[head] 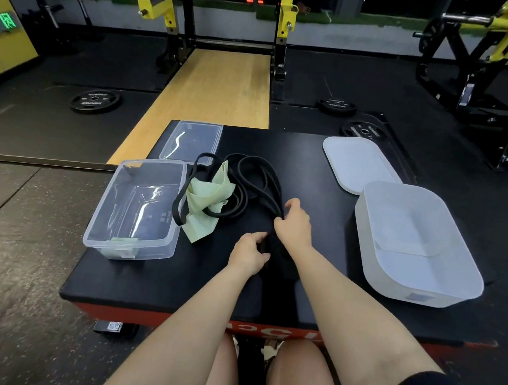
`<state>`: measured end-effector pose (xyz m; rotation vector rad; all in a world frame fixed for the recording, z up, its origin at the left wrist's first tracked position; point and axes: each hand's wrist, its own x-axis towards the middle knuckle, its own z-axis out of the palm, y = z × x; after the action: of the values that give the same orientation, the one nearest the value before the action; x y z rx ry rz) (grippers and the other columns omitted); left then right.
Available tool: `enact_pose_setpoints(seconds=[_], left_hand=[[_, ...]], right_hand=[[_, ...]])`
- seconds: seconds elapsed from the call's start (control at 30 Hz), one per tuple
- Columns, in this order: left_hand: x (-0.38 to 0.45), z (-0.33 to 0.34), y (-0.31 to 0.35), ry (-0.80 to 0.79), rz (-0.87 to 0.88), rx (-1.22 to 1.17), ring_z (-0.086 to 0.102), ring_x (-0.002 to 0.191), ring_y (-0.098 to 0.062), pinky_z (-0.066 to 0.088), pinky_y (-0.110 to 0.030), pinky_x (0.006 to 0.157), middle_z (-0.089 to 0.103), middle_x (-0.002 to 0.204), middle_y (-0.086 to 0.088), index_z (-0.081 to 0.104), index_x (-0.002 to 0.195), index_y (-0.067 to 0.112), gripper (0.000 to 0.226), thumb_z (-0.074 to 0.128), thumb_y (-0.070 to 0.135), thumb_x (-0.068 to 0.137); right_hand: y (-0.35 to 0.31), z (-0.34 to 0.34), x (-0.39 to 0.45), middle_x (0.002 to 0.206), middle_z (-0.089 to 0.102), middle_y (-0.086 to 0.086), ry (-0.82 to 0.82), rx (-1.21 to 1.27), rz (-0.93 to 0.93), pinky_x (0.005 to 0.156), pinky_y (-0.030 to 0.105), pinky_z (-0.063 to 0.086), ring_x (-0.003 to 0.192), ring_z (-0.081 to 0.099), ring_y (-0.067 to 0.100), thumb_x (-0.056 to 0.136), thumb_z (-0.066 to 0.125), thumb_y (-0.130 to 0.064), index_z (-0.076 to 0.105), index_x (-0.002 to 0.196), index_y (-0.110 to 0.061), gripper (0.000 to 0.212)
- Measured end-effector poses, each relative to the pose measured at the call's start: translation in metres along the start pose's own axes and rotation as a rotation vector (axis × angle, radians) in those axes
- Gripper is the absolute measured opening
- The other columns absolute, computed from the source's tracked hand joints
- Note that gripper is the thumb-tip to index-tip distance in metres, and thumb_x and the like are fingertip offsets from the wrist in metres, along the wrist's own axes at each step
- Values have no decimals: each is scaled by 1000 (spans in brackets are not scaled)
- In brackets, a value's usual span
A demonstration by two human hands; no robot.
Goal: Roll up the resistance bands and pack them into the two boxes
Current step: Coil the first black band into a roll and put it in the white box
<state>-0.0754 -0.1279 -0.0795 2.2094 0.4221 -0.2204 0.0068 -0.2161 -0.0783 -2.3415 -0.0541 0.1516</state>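
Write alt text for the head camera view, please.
Both hands, left hand and right hand, grip a black resistance band on a black padded platform. A clear box stands left, a white box right, both empty.

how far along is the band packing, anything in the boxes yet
Early on. Done: both lids are off, and the clear box and the white box look empty of bands. In hand: the left hand and right hand grip one end of a black band, seemingly starting a roll. Left: that band, the other tangled black loops and the green band, then packing.
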Motion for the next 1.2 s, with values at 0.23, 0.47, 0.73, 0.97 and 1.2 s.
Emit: enact_pose_setpoints(seconds=[0.23,0.47,0.73,0.97,1.2], left_hand=[[1,1,-1,-7,0,6,50,122,-22,39,-29,102,47,139,-3,43,139,22,54,60,12,89],[4,1,-3,-2,-23,-16,45,128,-17,36,-25,101,49,138,-2,45,138,19,53,61,12,88],[6,4,-5,18,-40,-50,48,125,-17,37,-24,101,53,135,-2,49,135,18,51,63,11,87],[4,3,-3,20,-53,-61,48,125,-18,36,-26,103,52,136,-3,45,138,18,55,63,9,87],[2,5,-4,30,-29,-58,54,119,-23,40,-32,103,52,134,-6,47,136,20,52,62,9,87]], right_hand=[[5,-2,-6,109,54,10,58,38,28,70,30,36,86,49,23,86,49,-8,44,113,-10,28],[10,-10,-14,126,48,9,-73,-138,-10,76,34,44,110,52,26,92,54,-42,42,125,-10,47],[20,-27,-53,137,34,10,-169,-566,-85,95,42,42,127,33,29,80,50,-71,33,137,-9,86],[25,-22,-69,150,16,11,-254,-694,-95,105,41,35,137,21,28,65,64,-74,0,150,-9,124],[29,-10,-83,146,23,13,-74,-654,-133,100,34,38,134,27,25,76,59,-67,8,148,-1,110]])
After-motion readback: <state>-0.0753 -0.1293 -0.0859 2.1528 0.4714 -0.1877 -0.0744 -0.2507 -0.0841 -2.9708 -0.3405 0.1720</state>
